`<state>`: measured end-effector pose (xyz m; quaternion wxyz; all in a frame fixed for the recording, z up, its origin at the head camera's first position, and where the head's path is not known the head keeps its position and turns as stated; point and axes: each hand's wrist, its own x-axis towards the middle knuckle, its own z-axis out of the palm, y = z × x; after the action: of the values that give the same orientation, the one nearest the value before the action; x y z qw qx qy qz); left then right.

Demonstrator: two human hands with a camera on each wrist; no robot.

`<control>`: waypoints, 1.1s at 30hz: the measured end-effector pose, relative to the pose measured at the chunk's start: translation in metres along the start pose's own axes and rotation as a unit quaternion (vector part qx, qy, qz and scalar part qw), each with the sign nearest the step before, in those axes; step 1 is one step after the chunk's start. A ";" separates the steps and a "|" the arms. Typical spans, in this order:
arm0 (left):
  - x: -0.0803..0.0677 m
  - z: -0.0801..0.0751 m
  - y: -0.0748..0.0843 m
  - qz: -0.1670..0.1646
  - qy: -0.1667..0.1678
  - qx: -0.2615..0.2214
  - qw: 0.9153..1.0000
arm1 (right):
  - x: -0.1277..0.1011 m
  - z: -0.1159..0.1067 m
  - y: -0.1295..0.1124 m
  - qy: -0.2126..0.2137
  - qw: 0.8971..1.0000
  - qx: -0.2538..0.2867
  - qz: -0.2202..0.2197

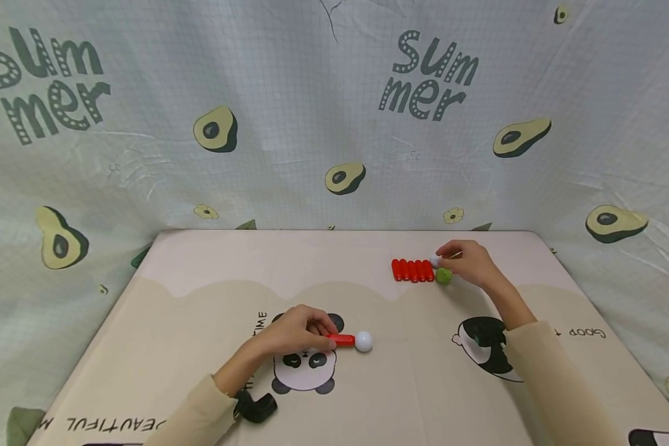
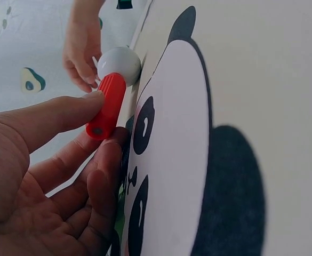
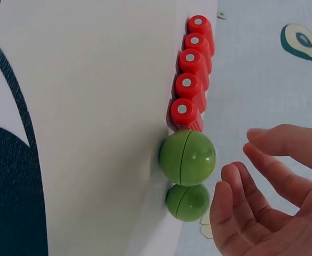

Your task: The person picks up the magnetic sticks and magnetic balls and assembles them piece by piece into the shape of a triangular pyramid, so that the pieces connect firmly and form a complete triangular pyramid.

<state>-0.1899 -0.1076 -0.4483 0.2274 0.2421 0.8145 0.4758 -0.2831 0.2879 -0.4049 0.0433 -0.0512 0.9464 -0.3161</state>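
Observation:
My left hand pinches the near end of a red stick lying on the panda mat. A white ball sits on the stick's far end. The left wrist view shows fingertips above and below the red stick, with the white ball at its tip. At the back right, my right hand hovers with relaxed fingers and holds nothing. It is beside a row of several red sticks and a green ball. The right wrist view shows my right hand, two green balls and the sticks.
The cream mat with panda prints covers the table. An avocado-print cloth hangs behind and at both sides. A black strap sits on my left wrist.

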 end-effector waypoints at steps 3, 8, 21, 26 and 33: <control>0.000 0.000 0.000 0.000 0.001 -0.001 1.000 | 0.001 0.001 -0.004 -0.001 1.000 -0.021 -0.014; 0.000 -0.001 0.000 0.000 0.002 0.002 1.000 | 0.007 0.005 -0.010 -0.014 0.997 -0.048 -0.059; 0.000 0.000 0.001 0.001 0.004 0.002 1.000 | 0.019 0.021 -0.014 -0.038 0.982 -0.163 -0.092; 0.001 0.000 0.001 -0.001 0.000 0.000 1.000 | 0.018 0.022 -0.012 -0.055 0.982 -0.164 -0.081; 0.000 0.000 0.000 0.002 0.000 -0.001 1.000 | 0.019 0.025 -0.005 -0.050 0.980 -0.151 -0.117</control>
<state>-0.1901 -0.1080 -0.4483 0.2266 0.2435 0.8132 0.4775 -0.2991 0.2666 -0.4223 0.0452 -0.1838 0.9672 -0.1693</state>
